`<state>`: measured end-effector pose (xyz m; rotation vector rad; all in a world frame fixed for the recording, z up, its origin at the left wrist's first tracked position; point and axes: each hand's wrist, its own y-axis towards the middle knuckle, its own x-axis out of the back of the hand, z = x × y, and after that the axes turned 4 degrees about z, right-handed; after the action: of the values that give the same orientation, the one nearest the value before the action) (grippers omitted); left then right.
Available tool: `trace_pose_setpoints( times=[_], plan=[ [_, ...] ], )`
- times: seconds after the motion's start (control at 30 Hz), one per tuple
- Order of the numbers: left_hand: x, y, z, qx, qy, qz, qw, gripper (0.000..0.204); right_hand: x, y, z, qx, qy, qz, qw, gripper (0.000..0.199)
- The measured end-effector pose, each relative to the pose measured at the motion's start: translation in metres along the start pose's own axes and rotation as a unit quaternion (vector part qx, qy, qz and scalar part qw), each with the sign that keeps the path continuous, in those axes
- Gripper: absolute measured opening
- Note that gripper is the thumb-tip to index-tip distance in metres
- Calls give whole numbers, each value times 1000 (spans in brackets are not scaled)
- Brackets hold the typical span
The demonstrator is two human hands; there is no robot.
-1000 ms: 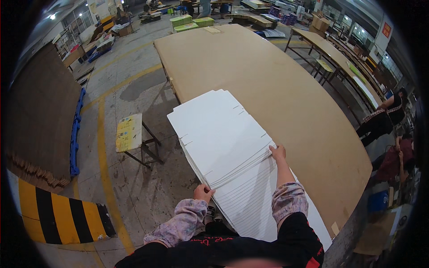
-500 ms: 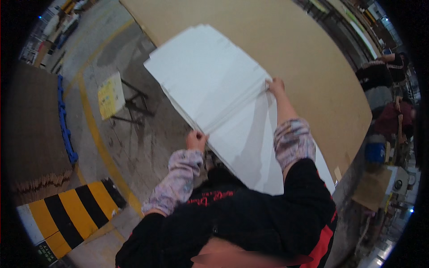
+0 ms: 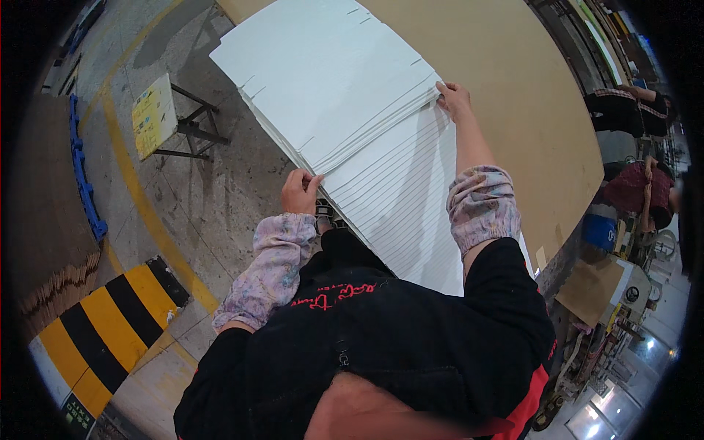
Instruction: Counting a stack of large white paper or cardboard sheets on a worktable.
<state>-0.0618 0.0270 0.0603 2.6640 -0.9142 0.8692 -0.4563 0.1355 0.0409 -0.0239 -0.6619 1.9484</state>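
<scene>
A big stack of white cardboard sheets [image 3: 345, 81] lies fanned out on a wide brown table [image 3: 513, 88], its near sheets stepped toward me. My left hand [image 3: 299, 192] pinches the near left corner of the upper bundle. My right hand [image 3: 455, 97] grips the right edge of the same bundle, fingers curled over it. Both forearms wear patterned pink sleeve covers over a black top.
A small metal stand with a yellow board [image 3: 154, 117] is on the concrete floor to the left. A yellow-black striped barrier [image 3: 110, 323] lies at lower left, blue railing [image 3: 84, 183] beyond it. Two seated people [image 3: 634, 110] work at far right.
The view has tipped further down over my body. My hands keep hold of the sheet bundle's near corner and right edge, which has slid slightly off the lower sheets.
</scene>
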Motion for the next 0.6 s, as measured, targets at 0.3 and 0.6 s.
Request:
trace_pose_setpoints(
  times=[0.3, 0.6],
  plan=[
    [-16, 0, 3, 51, -63, -27, 996, 16, 9, 14, -3, -30, 56, 62, 996, 29],
    [-17, 6, 4, 172, -132, 10, 976, 15, 24, 35, -18, -24, 103, 70, 992, 38]
  ],
)
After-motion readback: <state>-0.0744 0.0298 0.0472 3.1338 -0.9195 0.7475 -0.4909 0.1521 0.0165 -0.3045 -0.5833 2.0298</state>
